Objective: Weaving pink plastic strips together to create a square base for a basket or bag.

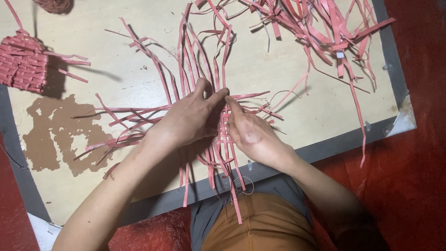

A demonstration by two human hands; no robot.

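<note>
A flat crossing of pink strips [186, 60] lies on a pale board [130, 74], strips running outward in all directions. My left hand [193, 116] rests palm down on its middle, fingers pressing the woven strips. My right hand [248, 130] lies beside it, its fingertips pinching a strip where the two hands meet. The woven centre is mostly hidden under my hands.
A loose heap of pink strips [320, 28] lies at the board's far right. A woven pink basket piece [23, 62] sits at the far left. The board has a grey rim [334, 144] and a worn brown patch [60, 135]. Red floor covering [418, 139] surrounds it.
</note>
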